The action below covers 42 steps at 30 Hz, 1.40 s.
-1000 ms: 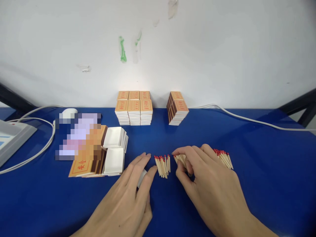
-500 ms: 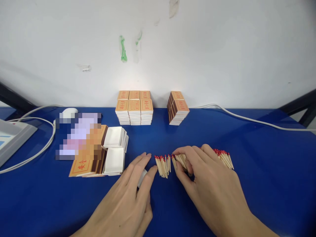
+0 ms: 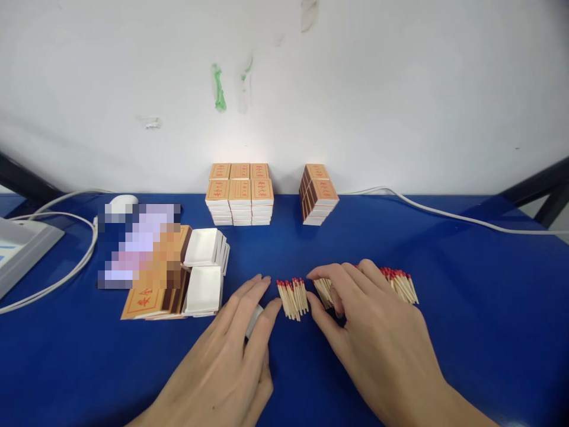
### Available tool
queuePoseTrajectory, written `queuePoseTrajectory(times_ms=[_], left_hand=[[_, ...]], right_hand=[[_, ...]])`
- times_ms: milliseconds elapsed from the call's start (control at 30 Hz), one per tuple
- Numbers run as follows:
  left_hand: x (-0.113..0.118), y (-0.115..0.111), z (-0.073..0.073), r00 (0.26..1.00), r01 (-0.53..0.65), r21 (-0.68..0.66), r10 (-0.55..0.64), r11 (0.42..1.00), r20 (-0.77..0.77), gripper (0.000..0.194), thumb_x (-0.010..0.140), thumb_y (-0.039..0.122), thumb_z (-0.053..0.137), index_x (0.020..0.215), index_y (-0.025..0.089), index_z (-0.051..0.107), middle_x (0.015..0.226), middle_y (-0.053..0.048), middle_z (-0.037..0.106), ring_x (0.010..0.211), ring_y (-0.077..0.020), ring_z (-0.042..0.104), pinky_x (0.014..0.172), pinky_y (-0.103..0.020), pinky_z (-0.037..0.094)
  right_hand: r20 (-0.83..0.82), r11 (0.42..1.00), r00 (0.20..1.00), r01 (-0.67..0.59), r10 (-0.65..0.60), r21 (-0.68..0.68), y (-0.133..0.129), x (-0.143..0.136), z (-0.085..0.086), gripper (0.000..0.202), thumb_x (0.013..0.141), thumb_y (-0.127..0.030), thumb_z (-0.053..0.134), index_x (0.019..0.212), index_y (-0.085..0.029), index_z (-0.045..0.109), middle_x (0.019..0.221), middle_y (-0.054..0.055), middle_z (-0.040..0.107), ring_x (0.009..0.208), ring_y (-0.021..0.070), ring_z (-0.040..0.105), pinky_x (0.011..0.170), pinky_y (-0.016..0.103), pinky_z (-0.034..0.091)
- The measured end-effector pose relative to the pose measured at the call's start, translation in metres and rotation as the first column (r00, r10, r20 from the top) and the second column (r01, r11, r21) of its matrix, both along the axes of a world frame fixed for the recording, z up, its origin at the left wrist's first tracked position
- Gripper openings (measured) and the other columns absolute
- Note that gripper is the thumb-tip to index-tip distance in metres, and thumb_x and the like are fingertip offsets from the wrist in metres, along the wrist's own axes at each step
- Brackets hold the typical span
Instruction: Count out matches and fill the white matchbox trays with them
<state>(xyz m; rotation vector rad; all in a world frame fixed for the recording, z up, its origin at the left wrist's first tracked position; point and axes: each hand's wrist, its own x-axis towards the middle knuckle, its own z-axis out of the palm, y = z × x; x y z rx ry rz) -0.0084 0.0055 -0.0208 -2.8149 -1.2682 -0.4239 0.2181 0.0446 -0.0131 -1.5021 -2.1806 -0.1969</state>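
My left hand (image 3: 235,350) is curled over a white matchbox tray (image 3: 254,322), most of which it hides. Its thumb tip reaches the left side of a small row of red-tipped matches (image 3: 292,301). On the other side of that row, my right hand (image 3: 371,326) arches over the table with thumb and index finger apart, the thumb tip close to the row's right edge. More matches (image 3: 322,292) lie under the right palm, partly covered. Beyond the knuckles, the rest of the match pile (image 3: 402,284) sticks out to the right.
Empty white trays (image 3: 203,290) stand stacked beside several orange matchbox sleeves (image 3: 144,301) at left. Closed matchboxes form a wide stack (image 3: 240,201) and a narrow stack (image 3: 317,196) by the wall. A mouse (image 3: 122,204), white cable (image 3: 444,216) and grey device (image 3: 26,243) lie around.
A few matches have moved left from the right hand's fingertips into the small row, which is now fuller. The right thumb and index finger have spread apart. The left hand has hardly moved.
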Motion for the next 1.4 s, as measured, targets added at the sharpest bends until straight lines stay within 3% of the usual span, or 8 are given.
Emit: queuePoseTrajectory(times_ms=[400,800,1400], left_hand=[[-0.0013,0.0012,-0.002,0.999,-0.018,-0.003,0.018,1.0,0.031,0.057,0.098,0.009,0.048,0.155,0.006,0.05,0.16,-0.026,0.052,0.159,-0.0389,0.047,0.115,-0.054,0.062],[0.0004,-0.0007,-0.0012,1.0,-0.022,0.01,0.022,1.0,0.009,0.058,0.097,0.008,0.05,0.155,0.004,0.05,0.16,-0.028,0.052,0.159,-0.0419,0.046,0.116,-0.056,0.061],[0.0002,-0.0007,-0.0031,1.0,-0.015,-0.01,0.015,1.0,0.013,0.059,0.096,0.006,0.049,0.154,0.003,0.049,0.16,-0.03,0.052,0.159,-0.0433,0.047,0.114,-0.057,0.062]], right_hand=[[0.004,1.0,1.0,0.019,-0.019,0.001,-0.0007,0.0014,0.0007,0.009,0.098,-0.02,0.061,0.101,-0.025,0.068,0.08,0.002,0.065,0.075,0.0226,0.059,0.051,0.03,0.033],[0.024,0.999,0.999,0.032,-0.032,-0.004,-0.0002,0.0027,0.0009,0.02,0.095,-0.013,0.058,0.106,-0.025,0.069,0.079,0.001,0.066,0.076,0.0232,0.06,0.051,0.031,0.033],[0.027,1.0,0.999,0.027,-0.027,-0.014,-0.0006,0.0034,0.0015,0.013,0.099,-0.018,0.058,0.104,-0.025,0.069,0.079,0.003,0.065,0.076,0.0236,0.061,0.05,0.029,0.033]])
